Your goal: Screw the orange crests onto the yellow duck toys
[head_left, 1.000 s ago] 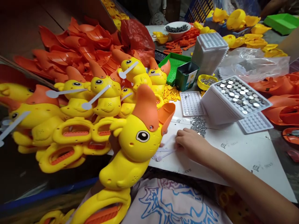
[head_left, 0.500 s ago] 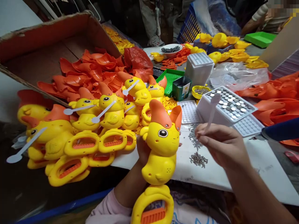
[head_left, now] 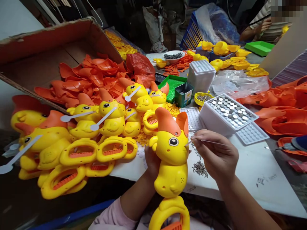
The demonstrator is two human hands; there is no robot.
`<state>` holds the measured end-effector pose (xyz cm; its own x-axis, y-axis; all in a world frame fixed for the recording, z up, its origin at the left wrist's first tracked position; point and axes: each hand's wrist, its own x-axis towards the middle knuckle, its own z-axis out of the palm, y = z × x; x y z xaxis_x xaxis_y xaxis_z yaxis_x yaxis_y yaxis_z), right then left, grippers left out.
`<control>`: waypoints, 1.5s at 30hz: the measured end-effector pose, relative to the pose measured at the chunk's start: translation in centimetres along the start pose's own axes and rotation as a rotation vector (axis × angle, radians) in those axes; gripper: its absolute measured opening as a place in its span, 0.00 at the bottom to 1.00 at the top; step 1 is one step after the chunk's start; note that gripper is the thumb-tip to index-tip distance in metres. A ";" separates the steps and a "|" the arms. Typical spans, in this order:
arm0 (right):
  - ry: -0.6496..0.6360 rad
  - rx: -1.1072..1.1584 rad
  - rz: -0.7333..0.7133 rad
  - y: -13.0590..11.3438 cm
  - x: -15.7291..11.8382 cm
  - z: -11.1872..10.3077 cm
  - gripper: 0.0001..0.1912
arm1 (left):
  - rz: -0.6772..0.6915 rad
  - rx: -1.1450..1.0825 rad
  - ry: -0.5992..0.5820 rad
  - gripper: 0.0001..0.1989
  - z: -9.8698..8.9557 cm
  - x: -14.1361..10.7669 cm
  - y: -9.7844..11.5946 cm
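My left hand [head_left: 153,159] is wrapped round the back of a yellow duck toy [head_left: 171,156] with an orange top, held upright, its ring handle hanging below. Much of that hand is hidden behind the toy. My right hand [head_left: 216,153] pinches a thin pale plastic strip [head_left: 213,141], seen nearly edge-on, with its tip at the toy's face beside the eye. Left of the toy, several similar ducks [head_left: 112,118] lie piled up, some with a white strip sticking out of the face. A heap of screws [head_left: 200,168] lies on the white tabletop [head_left: 244,172] beneath my right hand.
A cardboard box [head_left: 28,54] of orange parts is at the left. White trays of round metal cells [head_left: 230,110], a green tin [head_left: 184,95] and a yellow bowl [head_left: 203,97] stand beyond my hands. Orange parts [head_left: 283,118] lie at the right. Another person's hand [head_left: 265,25] shows at the back.
My right hand has moved left and brought the strip from raised and upright to nearly level at the duck's face. The duck has shifted slightly right and down. The blue object has moved right.
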<state>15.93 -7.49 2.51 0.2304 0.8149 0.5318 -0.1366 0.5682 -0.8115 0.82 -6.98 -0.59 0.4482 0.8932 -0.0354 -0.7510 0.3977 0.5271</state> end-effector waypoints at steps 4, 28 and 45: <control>-0.067 -0.039 -0.060 0.3 -0.2 -0.6 0.18 | 0.038 0.042 0.099 0.35 0.3 0.0 -0.2; -0.099 0.196 0.432 3.0 -0.6 -0.3 0.26 | -0.077 -0.020 0.140 0.30 0.4 -0.3 0.4; -0.332 0.595 0.879 0.2 0.3 -0.5 0.33 | 0.342 0.539 0.081 0.39 -0.7 -1.6 0.9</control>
<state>16.41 -7.14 2.37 -0.4308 0.9004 -0.0607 -0.5867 -0.3305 -0.7392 -0.91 -7.86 -0.70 0.1727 0.9723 0.1576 -0.4863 -0.0550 0.8721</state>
